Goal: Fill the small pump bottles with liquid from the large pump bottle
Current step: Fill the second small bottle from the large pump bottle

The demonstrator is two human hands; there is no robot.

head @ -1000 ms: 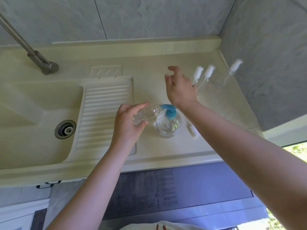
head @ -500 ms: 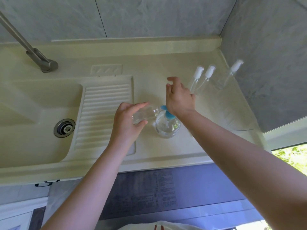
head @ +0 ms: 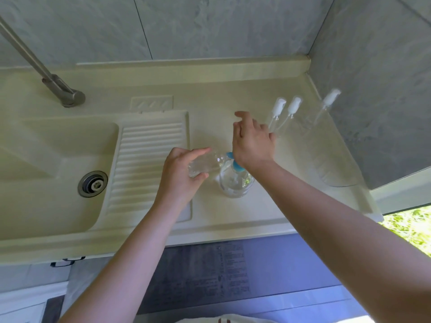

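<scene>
Large pump bottle [head: 235, 180] stands on the worktop [head: 268, 206] beside the drainboard, blue pump head [head: 235, 162] under the right hand [head: 253, 143]. Small bottle [head: 205, 162] lies tilted, its mouth at the nozzle. Best bet: keep that mouth tight under the spout and press straight down. Left hand [head: 180, 173] grasps the small bottle with curled fingers; right palm sits on the pump, fingers released and spread. Three more small bottles [head: 292, 108] wait near the wall.

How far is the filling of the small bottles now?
Done: cannot tell. In hand: left hand holds an uncapped small bottle at the blue pump of the large bottle; right hand presses it. Left: three capped bottles by the wall look empty.
</scene>
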